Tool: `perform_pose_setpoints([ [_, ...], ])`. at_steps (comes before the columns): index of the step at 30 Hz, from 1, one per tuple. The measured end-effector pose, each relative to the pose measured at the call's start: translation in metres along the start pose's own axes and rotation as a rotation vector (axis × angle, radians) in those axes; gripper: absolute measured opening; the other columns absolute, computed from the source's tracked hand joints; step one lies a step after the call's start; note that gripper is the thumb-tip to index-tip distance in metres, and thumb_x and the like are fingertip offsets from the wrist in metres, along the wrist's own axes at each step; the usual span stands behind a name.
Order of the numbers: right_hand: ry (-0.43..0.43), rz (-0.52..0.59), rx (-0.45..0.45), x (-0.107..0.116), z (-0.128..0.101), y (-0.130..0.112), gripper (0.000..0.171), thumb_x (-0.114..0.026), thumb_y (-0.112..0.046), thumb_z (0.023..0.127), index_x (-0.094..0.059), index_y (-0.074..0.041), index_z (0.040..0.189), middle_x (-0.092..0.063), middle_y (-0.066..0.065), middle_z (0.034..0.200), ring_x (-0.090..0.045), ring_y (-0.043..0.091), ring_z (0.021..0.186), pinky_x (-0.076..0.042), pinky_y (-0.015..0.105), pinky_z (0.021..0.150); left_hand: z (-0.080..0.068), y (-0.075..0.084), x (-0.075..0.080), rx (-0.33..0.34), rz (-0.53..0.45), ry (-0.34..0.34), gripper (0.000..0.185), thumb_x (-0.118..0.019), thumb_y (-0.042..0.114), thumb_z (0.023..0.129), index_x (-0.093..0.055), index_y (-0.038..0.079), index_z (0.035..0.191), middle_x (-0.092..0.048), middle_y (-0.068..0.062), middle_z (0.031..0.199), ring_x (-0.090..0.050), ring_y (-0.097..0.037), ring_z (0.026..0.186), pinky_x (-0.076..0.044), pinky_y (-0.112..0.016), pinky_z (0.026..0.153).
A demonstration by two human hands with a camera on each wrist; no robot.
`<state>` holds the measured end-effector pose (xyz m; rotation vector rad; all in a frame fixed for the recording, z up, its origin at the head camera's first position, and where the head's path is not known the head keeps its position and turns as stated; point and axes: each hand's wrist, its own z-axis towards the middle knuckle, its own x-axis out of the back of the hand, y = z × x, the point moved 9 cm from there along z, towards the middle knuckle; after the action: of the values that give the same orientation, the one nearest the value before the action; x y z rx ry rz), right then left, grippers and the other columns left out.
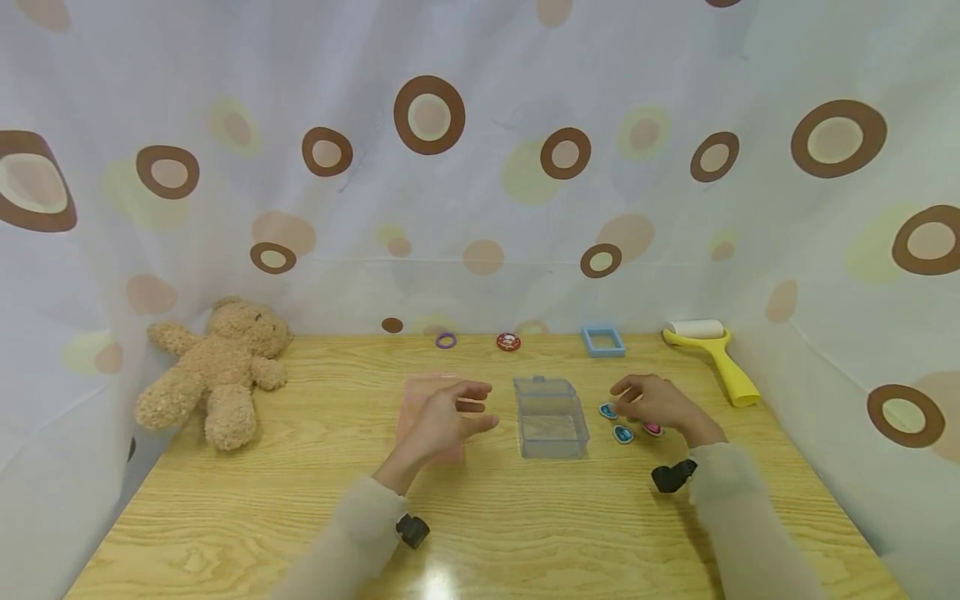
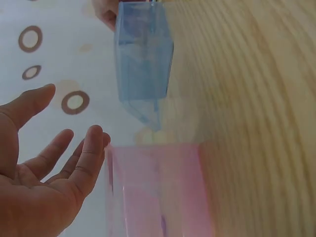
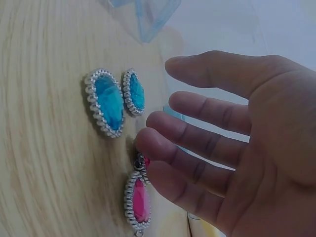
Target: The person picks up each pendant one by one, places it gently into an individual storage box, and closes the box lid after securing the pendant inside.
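My left hand (image 1: pixel 442 421) hovers over a pink translucent box (image 1: pixel 408 412), its fingers loosely spread and holding nothing. Between my hands stands a clear bluish plastic box (image 1: pixel 553 447) with its lid (image 1: pixel 542 387) raised at the back. My right hand (image 1: pixel 658 404) is just above several jewelled pieces, fingers slightly bent and nothing between them. In the right wrist view two blue gems with beaded silver rims, a nearer one (image 3: pixel 108 102) and a farther one (image 3: pixel 134 92), lie by the fingertips. A pink gem (image 3: pixel 140 201) lies lower, with another pink piece (image 3: pixel 146 163) partly hidden behind the fingers.
Along the back edge lie a purple ring (image 1: pixel 446 341), a red round badge (image 1: pixel 508 342) and a light blue square frame (image 1: pixel 603 342). A yellow-handled lint roller (image 1: pixel 723 367) lies at the right. A teddy bear (image 1: pixel 217 367) sits at the left against the curtain (image 1: pixel 480 192).
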<state>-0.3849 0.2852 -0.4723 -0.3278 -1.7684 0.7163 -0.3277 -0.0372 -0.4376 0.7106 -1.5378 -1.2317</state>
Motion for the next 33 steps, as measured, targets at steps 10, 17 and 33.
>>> perform_pose_setpoints([
  [10, 0.017, -0.056, -0.046, -0.004, 0.004, 0.007, 0.040, -0.070, -0.024, 0.093, -0.062, -0.003, 0.126, -0.069, 0.014, 0.109, -0.062, 0.016, 0.071, -0.050, 0.032, 0.062, 0.006, -0.003, -0.028, 0.004, 0.073, -0.018, 0.053, -0.076, 0.026, 0.090, -0.058, 0.012, 0.137, -0.056, -0.015, 0.142, -0.061, -0.035, 0.123, -0.058, -0.042, 0.090],
  [17, 0.036, -0.156, -0.019, -0.006, 0.007, 0.001, 0.041, -0.074, -0.026, 0.089, -0.066, -0.004, 0.122, -0.070, 0.010, 0.105, -0.063, 0.019, 0.087, -0.053, 0.039, 0.077, 0.010, -0.006, -0.042, 0.039, 0.094, -0.031, 0.055, -0.074, 0.024, 0.091, -0.055, 0.010, 0.141, -0.054, -0.013, 0.145, -0.060, -0.036, 0.125, -0.058, -0.043, 0.091],
  [33, 0.059, -0.248, -0.015, -0.010, 0.009, -0.002, 0.031, -0.076, -0.025, 0.088, -0.072, -0.008, 0.112, -0.071, 0.008, 0.102, -0.065, 0.023, 0.091, -0.054, 0.045, 0.080, 0.012, -0.009, -0.053, 0.033, 0.124, -0.057, 0.052, -0.071, 0.019, 0.093, -0.055, 0.006, 0.140, -0.054, -0.019, 0.144, -0.062, -0.038, 0.122, -0.059, -0.042, 0.089],
])
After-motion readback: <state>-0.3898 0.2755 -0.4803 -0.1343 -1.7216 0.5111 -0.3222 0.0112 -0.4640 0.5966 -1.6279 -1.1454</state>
